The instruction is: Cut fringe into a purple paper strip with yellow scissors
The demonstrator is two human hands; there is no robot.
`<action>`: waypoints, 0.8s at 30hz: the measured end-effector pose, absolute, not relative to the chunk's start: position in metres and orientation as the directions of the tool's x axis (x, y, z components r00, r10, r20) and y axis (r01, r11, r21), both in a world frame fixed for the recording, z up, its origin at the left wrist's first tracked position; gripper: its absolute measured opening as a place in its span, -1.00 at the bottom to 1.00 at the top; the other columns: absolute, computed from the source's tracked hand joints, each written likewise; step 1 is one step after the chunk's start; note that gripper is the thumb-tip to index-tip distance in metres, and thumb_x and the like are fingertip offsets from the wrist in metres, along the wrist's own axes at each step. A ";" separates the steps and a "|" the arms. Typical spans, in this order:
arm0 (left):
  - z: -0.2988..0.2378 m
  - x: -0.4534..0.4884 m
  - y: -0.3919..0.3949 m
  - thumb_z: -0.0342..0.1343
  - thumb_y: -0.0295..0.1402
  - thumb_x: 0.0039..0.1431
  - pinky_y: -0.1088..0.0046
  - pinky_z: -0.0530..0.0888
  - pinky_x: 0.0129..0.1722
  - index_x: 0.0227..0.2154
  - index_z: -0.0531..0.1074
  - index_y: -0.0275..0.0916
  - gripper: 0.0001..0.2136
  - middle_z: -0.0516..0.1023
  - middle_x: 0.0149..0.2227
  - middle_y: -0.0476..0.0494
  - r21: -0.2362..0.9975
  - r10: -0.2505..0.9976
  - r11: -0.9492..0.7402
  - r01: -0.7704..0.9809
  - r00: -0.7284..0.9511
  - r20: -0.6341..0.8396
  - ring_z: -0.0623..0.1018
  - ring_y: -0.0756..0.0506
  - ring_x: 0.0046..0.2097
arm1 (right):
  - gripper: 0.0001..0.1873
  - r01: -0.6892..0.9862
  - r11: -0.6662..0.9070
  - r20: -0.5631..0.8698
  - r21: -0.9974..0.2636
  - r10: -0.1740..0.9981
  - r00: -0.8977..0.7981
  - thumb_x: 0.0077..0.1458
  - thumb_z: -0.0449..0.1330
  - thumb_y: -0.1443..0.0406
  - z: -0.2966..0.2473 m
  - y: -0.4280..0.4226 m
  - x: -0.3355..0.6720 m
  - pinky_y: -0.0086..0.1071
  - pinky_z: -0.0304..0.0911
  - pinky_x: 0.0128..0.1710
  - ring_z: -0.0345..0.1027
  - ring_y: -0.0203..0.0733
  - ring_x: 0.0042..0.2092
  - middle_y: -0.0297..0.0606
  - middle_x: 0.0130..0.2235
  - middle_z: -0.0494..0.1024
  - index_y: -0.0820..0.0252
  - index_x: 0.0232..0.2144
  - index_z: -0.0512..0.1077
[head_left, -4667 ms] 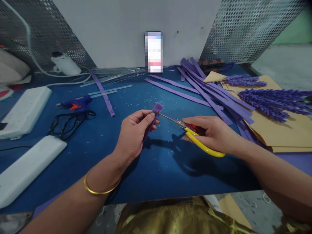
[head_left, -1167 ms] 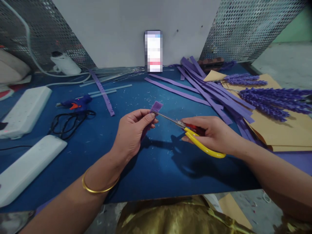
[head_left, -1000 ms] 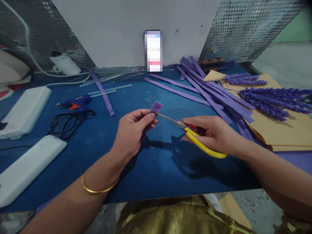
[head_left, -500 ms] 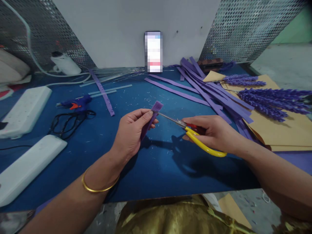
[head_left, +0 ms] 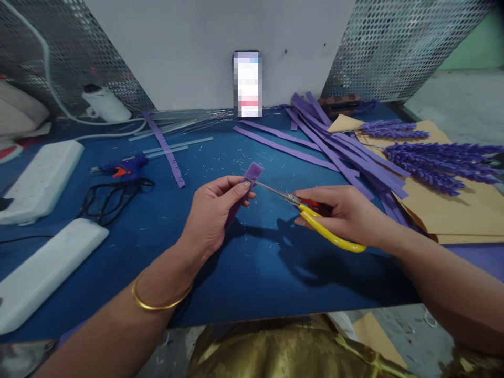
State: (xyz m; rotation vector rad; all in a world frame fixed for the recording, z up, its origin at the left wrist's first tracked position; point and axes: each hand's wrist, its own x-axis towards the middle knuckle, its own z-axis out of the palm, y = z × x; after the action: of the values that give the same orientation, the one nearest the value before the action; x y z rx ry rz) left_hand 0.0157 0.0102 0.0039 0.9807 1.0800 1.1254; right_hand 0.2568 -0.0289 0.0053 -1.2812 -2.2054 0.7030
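Observation:
Between thumb and fingers, my left hand (head_left: pixel 216 210) pinches a folded purple paper strip (head_left: pixel 252 171), its top end sticking up past the thumb. My right hand (head_left: pixel 344 212) grips scissors (head_left: pixel 331 235) with yellow and red handles. The scissor blades reach left to the strip just beside my left thumb and look nearly closed across it. Part of the strip hangs down behind my left palm, mostly hidden. Tiny scraps dot the blue tabletop (head_left: pixel 244 283) beneath.
Purple strips (head_left: pixel 315 131) are piled at the back right, beside purple lavender-like flowers (head_left: pixel 429 163) on tan paper (head_left: pixel 468 215). At left lie a blue glue gun (head_left: pixel 132 167), a black cord (head_left: pixel 104 197) and white power strips (head_left: pixel 51 273). A phone (head_left: pixel 248 84) leans on the back panel.
Both hands stay almost in place. The scissor blades and the strip's top end have shifted very slightly; the strip is still in my left hand.

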 end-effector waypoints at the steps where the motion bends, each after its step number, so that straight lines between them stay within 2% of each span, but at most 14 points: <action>1: 0.004 0.015 0.010 0.42 -0.34 -0.07 0.54 0.47 -0.36 -0.44 0.63 -0.22 -0.88 0.60 -0.49 -0.03 0.968 0.984 0.168 -0.188 0.092 -0.153 0.54 0.02 -0.41 | -0.66 0.635 0.428 0.158 -0.643 0.886 -0.437 0.20 0.22 0.05 0.005 -0.029 0.257 -0.43 0.12 -0.45 0.26 -0.27 -0.43 -0.26 -0.38 0.52 0.22 -0.23 0.56; 6: 0.002 0.014 0.011 0.41 -0.34 -0.06 0.53 0.46 -0.36 -0.44 0.63 -0.23 -0.88 0.60 -0.49 -0.03 0.973 0.985 0.152 -0.172 0.107 -0.135 0.53 0.01 -0.42 | -0.65 0.630 0.414 0.150 -0.657 0.891 -0.429 0.19 0.23 0.05 0.006 -0.030 0.255 -0.42 0.11 -0.45 0.27 -0.27 -0.41 -0.25 -0.35 0.54 0.23 -0.24 0.56; 11: 0.000 0.015 0.011 0.39 -0.35 -0.03 0.55 0.42 -0.37 -0.44 0.62 -0.24 -0.89 0.59 -0.49 -0.02 0.980 0.990 0.115 -0.162 0.100 -0.099 0.48 0.05 -0.45 | -0.62 0.631 0.367 0.094 -0.684 0.902 -0.422 0.18 0.23 0.02 0.008 -0.030 0.254 -0.42 0.10 -0.47 0.26 -0.27 -0.43 -0.30 -0.39 0.52 0.20 -0.15 0.54; 15: 0.001 0.016 0.010 0.39 -0.34 -0.05 0.53 0.40 -0.40 -0.44 0.62 -0.25 -0.88 0.58 -0.50 -0.03 0.982 0.992 0.114 -0.152 0.079 -0.103 0.46 0.04 -0.46 | -0.57 0.643 0.404 0.152 -0.651 0.899 -0.410 0.14 0.26 0.03 0.007 -0.031 0.254 -0.40 0.15 -0.45 0.29 -0.24 -0.43 -0.24 -0.34 0.56 0.20 -0.08 0.54; 24: 0.004 0.019 0.009 0.40 -0.33 -0.07 0.52 0.34 -0.48 -0.47 0.61 -0.25 -0.87 0.57 -0.52 -0.04 0.978 0.989 0.141 -0.156 0.054 -0.134 0.43 0.04 -0.50 | -0.57 0.660 0.438 0.188 -0.611 0.890 -0.416 0.15 0.27 0.05 0.004 -0.030 0.254 -0.39 0.16 -0.45 0.31 -0.25 -0.44 -0.21 -0.33 0.57 0.23 -0.06 0.54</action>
State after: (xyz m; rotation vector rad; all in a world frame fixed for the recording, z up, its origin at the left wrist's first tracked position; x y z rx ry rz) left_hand 0.0186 0.0092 0.0036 1.0120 1.1232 1.1477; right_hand 0.2539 -0.0302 0.0044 -1.3012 -2.2036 0.6222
